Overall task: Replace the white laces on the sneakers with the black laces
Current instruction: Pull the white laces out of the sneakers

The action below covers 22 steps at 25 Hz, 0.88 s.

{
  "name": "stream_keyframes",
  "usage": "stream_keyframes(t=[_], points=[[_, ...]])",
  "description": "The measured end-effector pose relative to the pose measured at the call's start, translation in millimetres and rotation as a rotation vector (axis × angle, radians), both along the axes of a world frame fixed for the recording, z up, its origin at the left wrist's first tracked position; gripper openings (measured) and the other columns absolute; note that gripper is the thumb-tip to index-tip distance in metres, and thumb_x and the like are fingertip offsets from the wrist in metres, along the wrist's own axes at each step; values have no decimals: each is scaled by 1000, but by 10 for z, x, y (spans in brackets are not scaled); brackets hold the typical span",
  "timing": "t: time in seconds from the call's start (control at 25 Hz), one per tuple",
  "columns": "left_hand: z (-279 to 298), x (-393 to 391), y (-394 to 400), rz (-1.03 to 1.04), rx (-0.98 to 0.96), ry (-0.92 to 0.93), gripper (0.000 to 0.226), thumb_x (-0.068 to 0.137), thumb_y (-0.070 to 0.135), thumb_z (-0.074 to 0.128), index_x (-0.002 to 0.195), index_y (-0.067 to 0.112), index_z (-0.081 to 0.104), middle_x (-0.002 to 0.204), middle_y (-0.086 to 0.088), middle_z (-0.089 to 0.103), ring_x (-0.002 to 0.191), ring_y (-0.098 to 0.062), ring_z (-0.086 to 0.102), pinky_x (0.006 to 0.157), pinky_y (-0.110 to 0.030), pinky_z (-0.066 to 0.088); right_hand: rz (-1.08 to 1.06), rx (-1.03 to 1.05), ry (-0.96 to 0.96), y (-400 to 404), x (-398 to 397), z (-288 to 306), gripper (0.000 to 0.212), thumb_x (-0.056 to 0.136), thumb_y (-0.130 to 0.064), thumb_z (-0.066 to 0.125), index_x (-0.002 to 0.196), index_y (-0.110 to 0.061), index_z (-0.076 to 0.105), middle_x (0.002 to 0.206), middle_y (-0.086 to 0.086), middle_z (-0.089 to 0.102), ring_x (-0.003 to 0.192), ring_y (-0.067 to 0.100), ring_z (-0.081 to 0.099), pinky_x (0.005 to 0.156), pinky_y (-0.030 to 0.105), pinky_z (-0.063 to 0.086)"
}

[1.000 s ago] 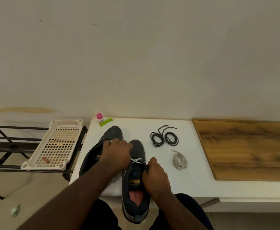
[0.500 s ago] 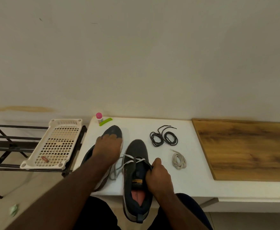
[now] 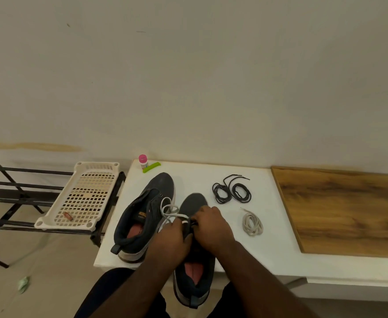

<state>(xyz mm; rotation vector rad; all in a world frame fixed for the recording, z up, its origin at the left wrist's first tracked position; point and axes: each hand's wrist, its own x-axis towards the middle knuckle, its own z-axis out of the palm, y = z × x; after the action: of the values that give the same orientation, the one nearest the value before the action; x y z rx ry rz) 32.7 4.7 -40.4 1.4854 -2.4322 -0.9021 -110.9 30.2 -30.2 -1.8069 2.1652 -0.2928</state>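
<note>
White lace (image 3: 168, 211) now pinched by left hand (image 3: 173, 237) w/ right hand (image 3: 212, 227), back from the far sneaker (image 3: 147, 212).

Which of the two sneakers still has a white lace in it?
The right sneaker, the one both hands work on; its white lace loops out. The left sneaker shows bare eyelets.

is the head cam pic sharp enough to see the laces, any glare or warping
Head view: light is soft and dim, no glare on the white table; shadows faint. Wide-angle warping bows the wooden board and table edges. The black laces and the loose white lace read clearly; both hands look slightly soft, so the lace between them is hard to trace.
</note>
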Motion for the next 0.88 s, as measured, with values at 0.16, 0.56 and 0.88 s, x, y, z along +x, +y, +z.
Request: stream_keyframes(t=[0.16, 0.56, 0.88], points=[[-20, 34, -41, 49, -30, 32, 24, 97, 35, 46, 116, 23, 55, 109, 0, 62, 98, -17, 59, 79, -27, 43, -79, -24, 25, -52, 53, 14, 18, 92, -20, 52, 104, -16, 65, 111, 4, 53, 109, 21, 48, 80, 32, 45], [-79, 34, -13, 63, -53, 46, 24, 97, 38, 42, 112, 25, 55, 101, 4, 61, 89, -11, 58, 78, -28, 49, 62, -2, 201, -40, 55, 68, 28, 93, -34, 52, 111, -18, 66, 117, 4, 56, 116, 26, 46, 89, 38, 45], [-83, 44, -23, 88, -50, 25, 15, 96, 38, 43, 100, 25, 50, 94, 5, 55, 84, -12, 56, 76, -30, 50, -126, -34, 69, -39, -399, 80, 28, 91, -31, 54, 111, -17, 69, 115, 1, 58, 116, 24, 49, 93, 39, 46]])
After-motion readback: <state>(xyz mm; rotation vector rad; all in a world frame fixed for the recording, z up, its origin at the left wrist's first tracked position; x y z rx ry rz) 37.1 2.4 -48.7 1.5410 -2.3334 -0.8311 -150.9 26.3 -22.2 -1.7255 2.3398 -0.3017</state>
